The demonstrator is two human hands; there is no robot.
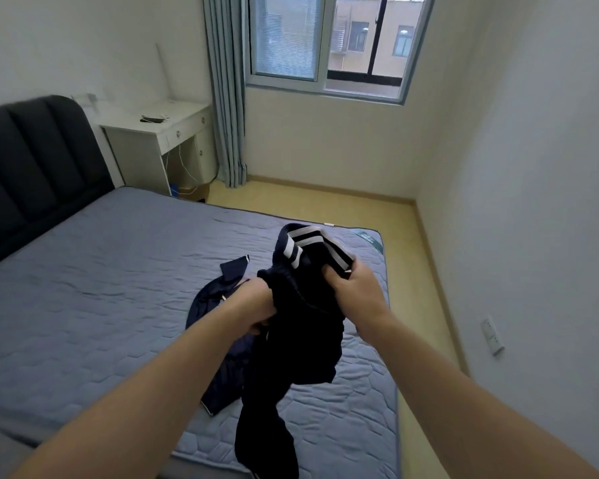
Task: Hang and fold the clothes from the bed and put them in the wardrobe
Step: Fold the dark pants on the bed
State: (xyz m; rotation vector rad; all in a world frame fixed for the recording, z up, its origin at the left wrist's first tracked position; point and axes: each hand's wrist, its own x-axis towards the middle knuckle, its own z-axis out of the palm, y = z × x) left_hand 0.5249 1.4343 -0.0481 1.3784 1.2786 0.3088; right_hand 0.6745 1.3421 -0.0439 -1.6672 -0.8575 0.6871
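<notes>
Since there's only the head view to go on, here's what I get from it: both hands are closed on the black garment [308, 340], held up over the right half of the bed [83, 288]. The left hand [258, 305] has its fingers bunched into the cloth on one side. The right hand [357, 288] grips it just under the striped band [301, 247]. The hands sit close together, so the thing is scrunched rather than spread. I honestly can't tell if it's trousers or a top. Its long axis runs pretty much up and down: the striped end sticks up and away toward the far corner of the mattress, and the rest dangles in a twisted rope toward the near edge of the bed. A second navy garment [222, 378] lies flat on the mattress right underneath and partly behind it. My guess is the step is sorting out which end is which before folding. To do that well I'd slide the hands apart along one edge, give it a shake so the twist drops out, then lay it flat on a bare bit of bed clear of the navy one. The white surface [173, 114] by the headboard is well away, and no wardrobe is in shot
</notes>
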